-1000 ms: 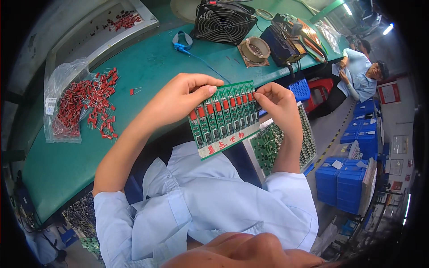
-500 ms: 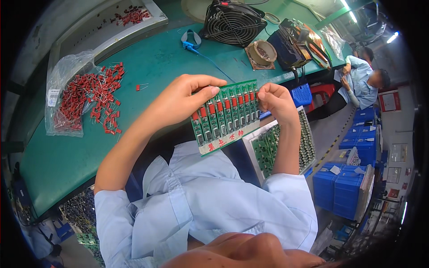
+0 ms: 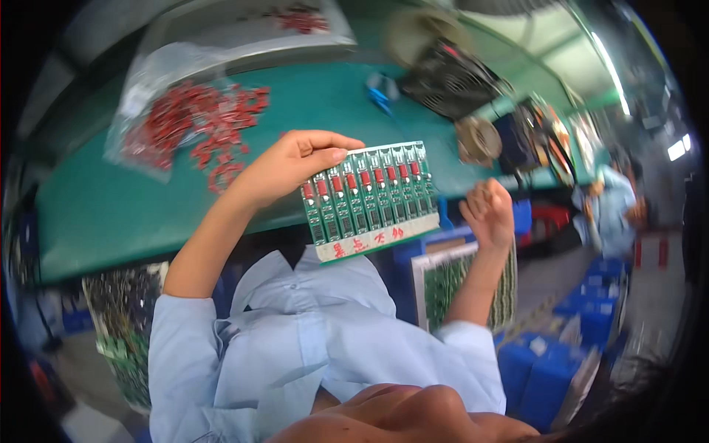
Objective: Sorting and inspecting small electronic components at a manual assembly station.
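Note:
My left hand (image 3: 314, 159) pinches a green circuit board panel (image 3: 373, 214) by its upper left corner, thumb on the front face. The panel is tilted toward me above my lap. Several narrow strips make it up, and a row of red components (image 3: 365, 179) crosses most of them. A pale band with red handwriting runs along its lower edge. To the right of the panel and apart from it is my right hand (image 3: 489, 214), fingers curled in. Whatever it holds, if anything, is hidden and blurred.
Loose red components (image 3: 225, 122) spill from a clear plastic bag (image 3: 133, 122) on the green bench (image 3: 310, 96). A black fan (image 3: 450, 77) and a round container (image 3: 478, 140) stand farther back. Beside my right forearm, a white-edged tray (image 3: 419, 292) holds boards. A person (image 3: 611, 214) sits at right.
My right hand has let go of the panel's right edge and drawn away to the right and down. The left hand still holds the panel. The whole view has shifted and blurred.

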Demonstrator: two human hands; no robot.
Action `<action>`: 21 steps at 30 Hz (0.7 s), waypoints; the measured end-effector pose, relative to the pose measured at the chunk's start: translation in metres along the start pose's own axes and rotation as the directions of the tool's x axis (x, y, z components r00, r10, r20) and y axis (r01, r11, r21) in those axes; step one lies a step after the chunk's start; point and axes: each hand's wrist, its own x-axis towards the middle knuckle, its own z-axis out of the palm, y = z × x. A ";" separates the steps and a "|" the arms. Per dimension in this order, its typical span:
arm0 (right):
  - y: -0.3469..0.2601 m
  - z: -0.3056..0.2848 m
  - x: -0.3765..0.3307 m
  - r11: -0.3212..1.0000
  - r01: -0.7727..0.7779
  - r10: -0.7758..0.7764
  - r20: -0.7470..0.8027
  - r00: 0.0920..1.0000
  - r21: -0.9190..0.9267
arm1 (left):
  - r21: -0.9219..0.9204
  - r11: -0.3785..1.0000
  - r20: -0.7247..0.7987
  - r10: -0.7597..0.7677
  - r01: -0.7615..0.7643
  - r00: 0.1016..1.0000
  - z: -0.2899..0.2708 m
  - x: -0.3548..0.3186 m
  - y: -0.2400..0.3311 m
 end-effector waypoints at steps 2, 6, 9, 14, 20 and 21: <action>0.014 0.021 0.022 0.993 -0.073 0.076 0.035 0.996 -0.091 | -0.052 0.998 -0.088 0.038 -0.042 0.995 -0.039 -0.034 -0.013; 0.033 0.056 0.058 0.896 -0.111 0.153 0.065 0.986 -0.430 | -0.109 0.991 -0.483 0.010 -0.071 0.875 -0.081 -0.119 -0.012; 0.055 0.088 0.112 0.872 -0.115 0.226 0.181 0.957 -0.476 | -0.050 0.989 -0.696 0.066 -0.140 0.715 -0.119 -0.199 -0.026; 0.093 0.112 0.185 0.839 -0.239 0.301 0.051 0.952 -0.489 | 0.118 0.931 -0.925 0.230 -0.346 0.301 -0.195 -0.296 -0.037; 0.135 0.116 0.194 0.795 -0.262 0.261 -0.082 0.962 -0.548 | 0.185 0.866 -0.976 0.219 -0.465 0.020 -0.265 -0.364 -0.108; 0.144 0.118 0.193 0.792 -0.274 0.275 -0.081 0.958 -0.546 | 0.184 0.871 -0.977 0.212 -0.457 0.011 -0.268 -0.365 -0.110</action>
